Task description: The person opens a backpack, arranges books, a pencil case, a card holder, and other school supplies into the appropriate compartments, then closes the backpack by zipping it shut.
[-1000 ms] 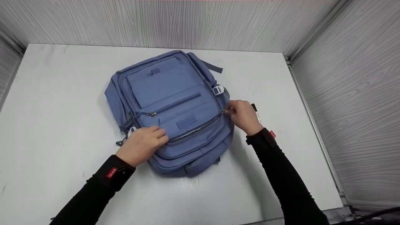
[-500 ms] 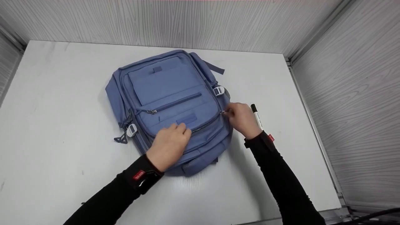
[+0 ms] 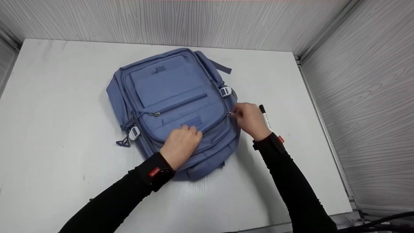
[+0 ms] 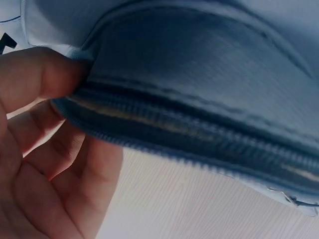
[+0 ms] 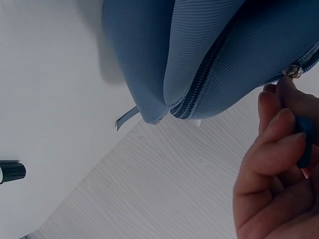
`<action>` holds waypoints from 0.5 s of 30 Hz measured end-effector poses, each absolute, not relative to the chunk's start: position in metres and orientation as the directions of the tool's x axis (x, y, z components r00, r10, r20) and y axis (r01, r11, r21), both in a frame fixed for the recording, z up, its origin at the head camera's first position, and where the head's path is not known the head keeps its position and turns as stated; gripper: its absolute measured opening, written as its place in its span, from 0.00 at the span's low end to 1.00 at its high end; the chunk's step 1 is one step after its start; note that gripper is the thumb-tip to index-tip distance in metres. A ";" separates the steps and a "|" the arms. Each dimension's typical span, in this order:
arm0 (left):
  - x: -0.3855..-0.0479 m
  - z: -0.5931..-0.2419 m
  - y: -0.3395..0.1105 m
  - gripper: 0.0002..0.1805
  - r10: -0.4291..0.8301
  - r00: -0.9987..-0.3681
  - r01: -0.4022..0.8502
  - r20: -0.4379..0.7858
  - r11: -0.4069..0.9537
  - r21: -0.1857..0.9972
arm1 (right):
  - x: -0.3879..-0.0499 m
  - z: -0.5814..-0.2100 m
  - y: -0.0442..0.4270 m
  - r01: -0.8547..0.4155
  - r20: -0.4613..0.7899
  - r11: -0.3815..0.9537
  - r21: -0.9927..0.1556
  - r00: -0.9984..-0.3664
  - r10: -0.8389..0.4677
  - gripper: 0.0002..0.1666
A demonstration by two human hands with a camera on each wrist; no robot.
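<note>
A blue backpack (image 3: 171, 84) lies front side up on the white table, turned at an angle. My left hand (image 3: 181, 144) pinches the fabric edge along the front pocket's curved zipper (image 4: 199, 134), thumb on one side and fingers on the other in the left wrist view. The zipper's two rows of teeth stand apart there. At the pocket's right corner my right hand (image 3: 250, 119) grips the zipper's blue pull tab (image 5: 304, 139), close to the metal slider (image 5: 293, 72). The left hand covers part of the zipper line in the head view.
A marker (image 3: 264, 116) with a black cap lies on the table (image 3: 61, 161) just beyond the right hand. White strap buckles (image 3: 134, 133) sit at both sides of the backpack. Grey wood-grain walls (image 3: 181, 22) border the table at the back and sides.
My left hand has moved right along the pocket edge, from near its left corner to the middle, uncovering the left buckle. My right hand stays at the right corner with the pull tab.
</note>
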State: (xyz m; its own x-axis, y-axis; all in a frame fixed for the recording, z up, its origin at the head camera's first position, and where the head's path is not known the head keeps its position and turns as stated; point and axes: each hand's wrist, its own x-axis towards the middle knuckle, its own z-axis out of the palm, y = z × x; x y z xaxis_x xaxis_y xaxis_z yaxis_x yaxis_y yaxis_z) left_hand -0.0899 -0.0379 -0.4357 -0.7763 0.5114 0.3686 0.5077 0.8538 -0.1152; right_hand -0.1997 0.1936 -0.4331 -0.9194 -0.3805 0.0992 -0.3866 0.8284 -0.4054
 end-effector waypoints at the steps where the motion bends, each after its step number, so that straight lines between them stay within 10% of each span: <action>1: -0.090 -0.436 -0.039 0.07 0.516 -0.765 0.515 0.384 0.849 -0.114 | -0.200 -0.433 0.193 -0.388 0.100 0.827 -0.408 -0.919 -0.382 0.03; 15: -0.077 -0.434 -0.063 0.08 0.589 -0.690 0.633 0.421 0.773 -0.044 | -0.229 -0.421 0.183 -0.449 -0.003 0.832 -0.327 -0.880 -0.476 0.03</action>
